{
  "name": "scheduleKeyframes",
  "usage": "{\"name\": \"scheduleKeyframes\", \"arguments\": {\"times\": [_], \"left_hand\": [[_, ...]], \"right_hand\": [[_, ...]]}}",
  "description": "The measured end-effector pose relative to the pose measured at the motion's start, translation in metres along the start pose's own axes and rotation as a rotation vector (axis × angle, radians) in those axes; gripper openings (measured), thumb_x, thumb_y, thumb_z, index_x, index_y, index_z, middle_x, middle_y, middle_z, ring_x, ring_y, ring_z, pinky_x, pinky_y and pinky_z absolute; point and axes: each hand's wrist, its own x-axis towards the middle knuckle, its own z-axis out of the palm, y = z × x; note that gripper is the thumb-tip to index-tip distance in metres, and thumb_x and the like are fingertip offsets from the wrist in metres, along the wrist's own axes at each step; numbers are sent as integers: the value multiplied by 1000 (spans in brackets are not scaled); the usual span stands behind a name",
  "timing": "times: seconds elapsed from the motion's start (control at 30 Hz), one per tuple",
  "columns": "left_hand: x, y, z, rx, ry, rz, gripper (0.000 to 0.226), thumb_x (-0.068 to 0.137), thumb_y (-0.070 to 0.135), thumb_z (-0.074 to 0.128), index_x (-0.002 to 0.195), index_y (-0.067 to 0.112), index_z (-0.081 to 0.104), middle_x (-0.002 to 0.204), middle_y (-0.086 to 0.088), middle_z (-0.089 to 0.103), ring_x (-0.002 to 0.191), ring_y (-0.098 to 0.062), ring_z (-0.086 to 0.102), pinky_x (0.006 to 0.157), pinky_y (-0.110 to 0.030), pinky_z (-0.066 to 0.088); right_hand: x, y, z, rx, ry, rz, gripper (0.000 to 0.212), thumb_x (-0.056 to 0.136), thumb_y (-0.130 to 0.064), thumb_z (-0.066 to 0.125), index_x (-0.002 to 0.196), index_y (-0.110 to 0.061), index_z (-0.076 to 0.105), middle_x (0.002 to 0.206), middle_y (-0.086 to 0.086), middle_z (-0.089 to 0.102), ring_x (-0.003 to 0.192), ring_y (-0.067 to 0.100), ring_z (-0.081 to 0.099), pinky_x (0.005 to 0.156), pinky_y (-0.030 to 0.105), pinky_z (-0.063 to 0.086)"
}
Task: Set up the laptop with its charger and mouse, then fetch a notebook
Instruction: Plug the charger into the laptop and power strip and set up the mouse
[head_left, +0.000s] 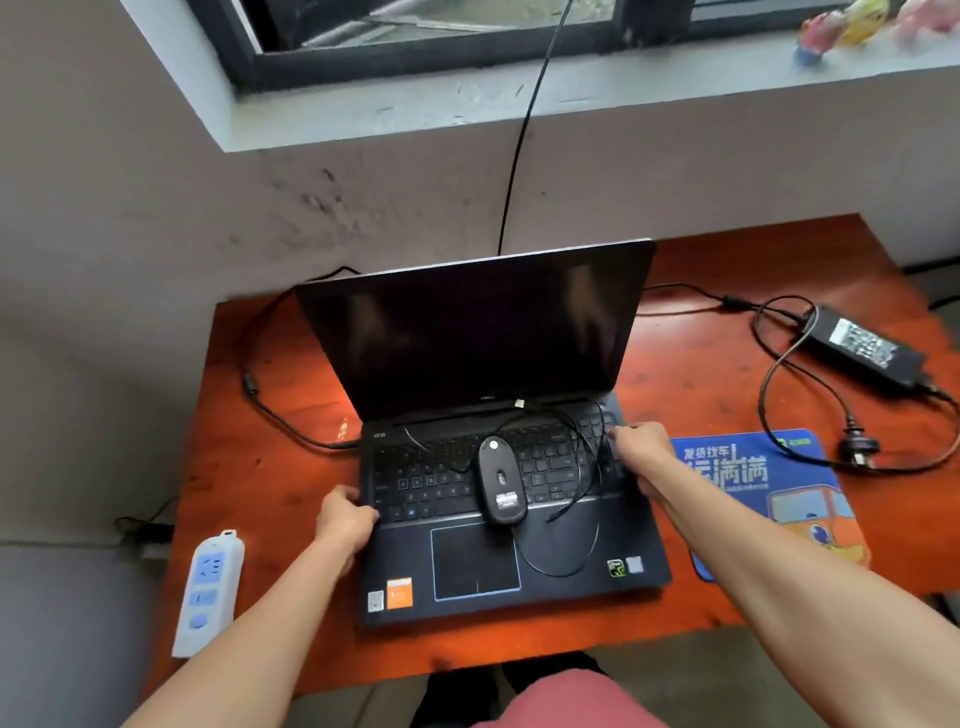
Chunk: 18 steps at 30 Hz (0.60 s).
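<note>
A black laptop (566, 540) stands open on the orange table (270, 457), its screen dark. A black wired mouse (500, 480) lies upside down on the keyboard with its thin cable looped loosely around it. My left hand (347, 519) grips the laptop's left edge. At the laptop's right edge, my right hand (641, 454) holds the base next to the mouse cable. The charger brick (865, 347) lies at the table's right, its plug (860, 448) loose on the table. A charger cable (260, 395) curves round to the laptop's left side. No notebook is in view.
A blue printed mouse pad (769, 499) lies right of the laptop. A white and blue power strip (209, 592) hangs at the table's left front corner. Behind the table rises a wall with a window sill (519, 104); a black cable hangs from it.
</note>
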Motion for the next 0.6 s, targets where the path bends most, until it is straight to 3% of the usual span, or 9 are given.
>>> {"name": "scheduleKeyframes", "arguments": {"times": [0.3,0.37,0.47,0.53,0.6], "left_hand": [[-6,-6,-19,67,71,36,36,78,4,65,114,7,61,113,-20,65,107,-38,59,92,-40,47],[-19,8,-23,134,167,183,34,79,6,62,114,7,61,113,-21,62,108,-39,56,89,-41,44],[-51,42,-12,108,249,461,24,80,6,59,104,9,60,107,-14,58,102,-34,55,83,-40,44],[-78,66,5,66,218,632,19,81,7,60,99,12,59,99,-5,57,93,-27,56,75,-35,44],[-104,85,24,52,173,748,15,81,9,61,96,15,59,92,2,56,88,-20,55,72,-32,44]], "right_hand": [[-9,-4,8,-46,-87,-93,28,85,-29,67,104,-10,74,104,11,72,102,32,64,80,30,45],[-10,1,2,-22,-92,-121,25,86,-26,68,103,-9,75,98,11,72,97,30,65,80,29,44],[-12,15,-17,66,-70,-101,16,84,-18,68,92,-7,76,85,10,69,90,30,65,81,40,48],[-9,28,-40,81,25,-99,13,83,-17,67,88,-9,75,83,8,69,87,27,65,81,42,51],[-6,41,-67,66,131,-98,15,83,-18,65,89,-9,75,77,6,71,77,25,65,69,38,52]]}}
